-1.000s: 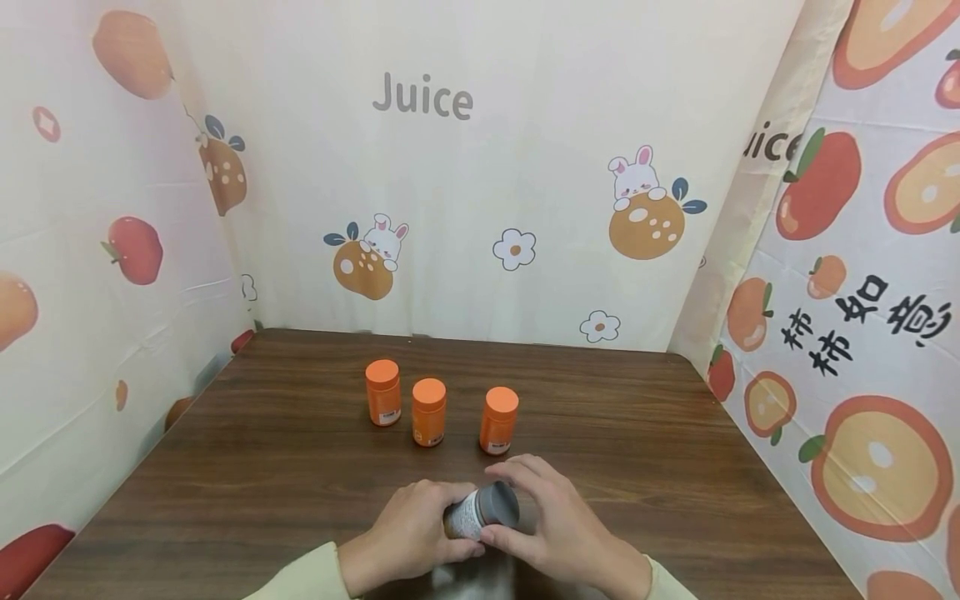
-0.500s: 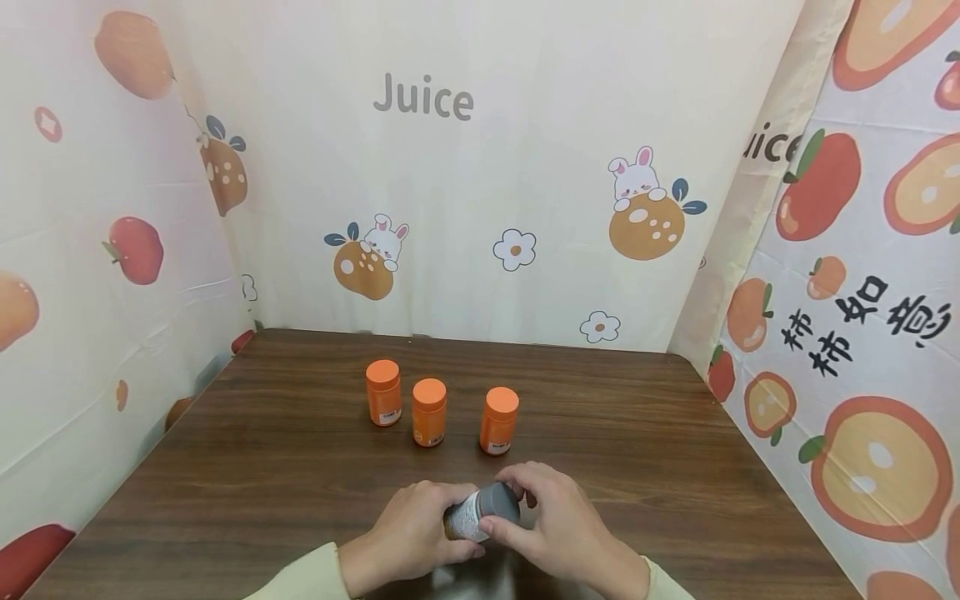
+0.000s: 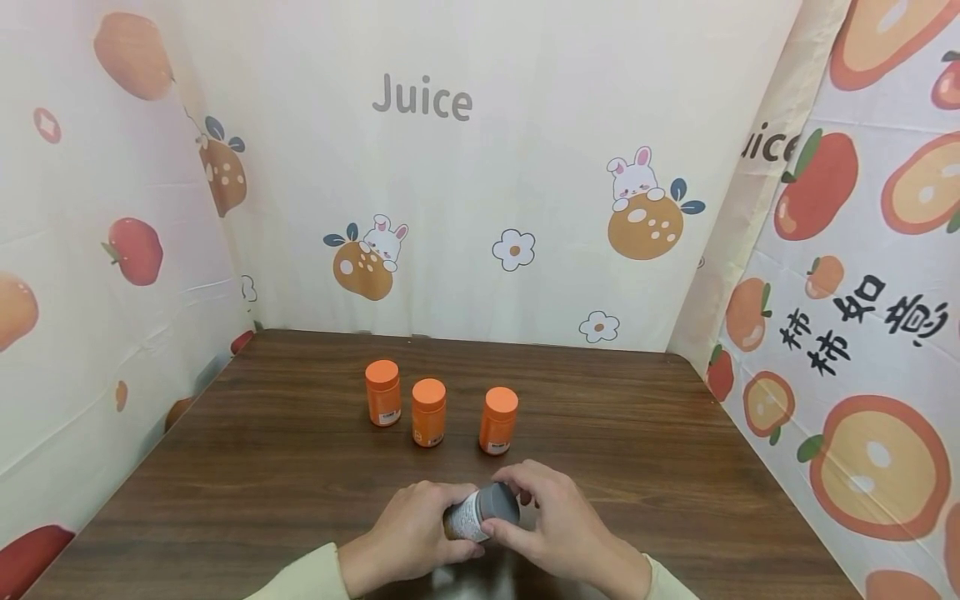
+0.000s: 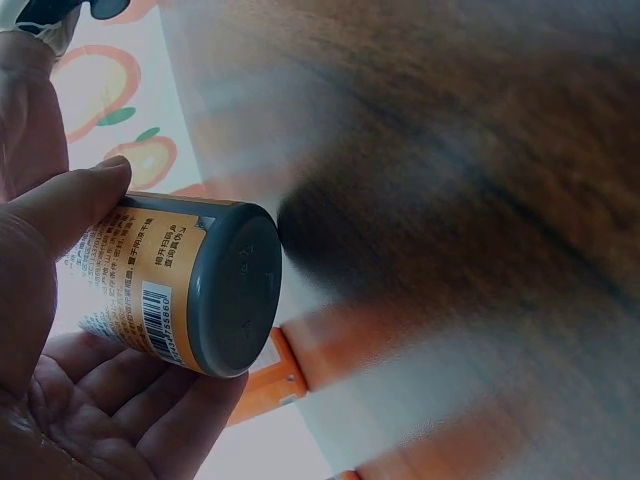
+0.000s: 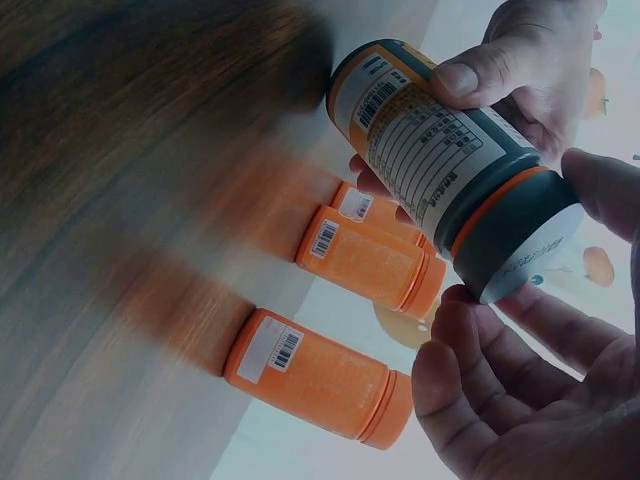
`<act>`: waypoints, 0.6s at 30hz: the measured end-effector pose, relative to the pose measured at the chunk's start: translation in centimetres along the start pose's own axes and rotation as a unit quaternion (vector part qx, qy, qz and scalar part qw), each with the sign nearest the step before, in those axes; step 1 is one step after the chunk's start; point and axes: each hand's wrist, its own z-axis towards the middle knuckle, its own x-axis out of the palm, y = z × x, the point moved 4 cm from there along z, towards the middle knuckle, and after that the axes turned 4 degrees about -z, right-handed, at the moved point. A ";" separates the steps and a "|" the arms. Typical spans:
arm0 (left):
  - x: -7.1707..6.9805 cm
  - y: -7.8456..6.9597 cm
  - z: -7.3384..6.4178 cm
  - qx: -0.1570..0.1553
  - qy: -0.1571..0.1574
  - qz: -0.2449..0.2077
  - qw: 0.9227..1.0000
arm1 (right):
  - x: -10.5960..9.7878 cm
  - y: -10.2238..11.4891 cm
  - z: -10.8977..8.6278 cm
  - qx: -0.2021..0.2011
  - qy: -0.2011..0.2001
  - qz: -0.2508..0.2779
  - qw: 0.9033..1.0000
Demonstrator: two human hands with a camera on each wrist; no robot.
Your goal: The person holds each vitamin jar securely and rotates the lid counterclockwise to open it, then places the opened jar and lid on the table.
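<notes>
Grey jar, bottom centre, is gripped by left hand; cap pinched by right hand. For clean twisting, jar best held still.

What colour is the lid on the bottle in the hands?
The lid of the held bottle is dark grey; it shows best in the right wrist view.

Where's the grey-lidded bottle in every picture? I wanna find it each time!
Head: the grey-lidded bottle is low, near the middle, between the left hand and right hand.
Left wrist: the grey-lidded bottle is left of the middle, its base showing.
Right wrist: the grey-lidded bottle is upper right, slanting.
Shared landmark: the left hand, gripping it in all three.
</notes>
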 end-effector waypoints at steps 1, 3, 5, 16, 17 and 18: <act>0.0 0.0 0.0 -0.001 0.000 0.001 1.000 | 0.0 0.0 0.0 -0.006 0.000 0.001 1.000; 0.0 0.0 0.0 -0.002 0.002 0.001 1.000 | -0.1 0.1 0.0 -0.018 0.000 0.002 1.000; 0.0 0.0 0.0 -0.003 0.004 0.002 1.000 | -0.1 0.1 0.0 -0.028 0.002 0.002 1.000; -0.1 0.0 -0.2 -0.001 0.003 0.005 1.000 | -0.3 0.5 -0.2 -0.075 0.017 0.028 0.997; -0.1 0.0 -0.2 -0.001 0.003 0.004 1.000 | -0.3 0.5 -0.2 -0.077 0.018 0.029 0.996; -0.1 0.0 -0.2 0.000 0.003 0.004 1.000 | -0.3 0.5 -0.1 -0.080 0.019 0.030 0.996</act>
